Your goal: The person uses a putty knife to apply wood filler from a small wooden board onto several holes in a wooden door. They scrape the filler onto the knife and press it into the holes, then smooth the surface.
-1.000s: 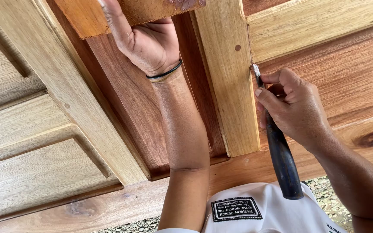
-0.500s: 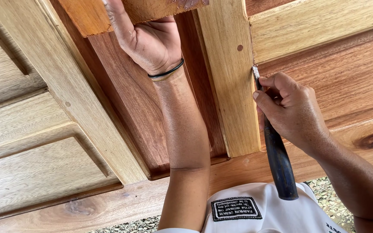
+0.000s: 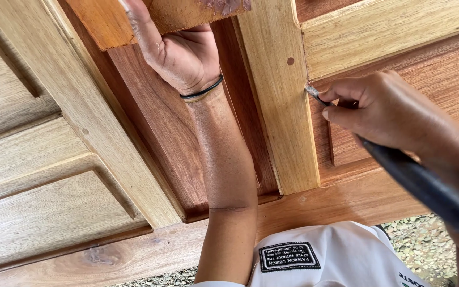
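The right hand (image 3: pixel 383 109) pinches a dark-handled steel chisel (image 3: pixel 399 170), its tip at the seam beside the pale vertical door stile (image 3: pixel 280 106). The left hand (image 3: pixel 179 50) grips a reddish wooden block (image 3: pixel 134 16). Keeping the blade low against the seam should avoid gouging.

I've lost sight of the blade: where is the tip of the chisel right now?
In the head view, right of centre, the chisel tip sits at the seam between the pale upright door stile and the reddish panel, gripped by the right hand.
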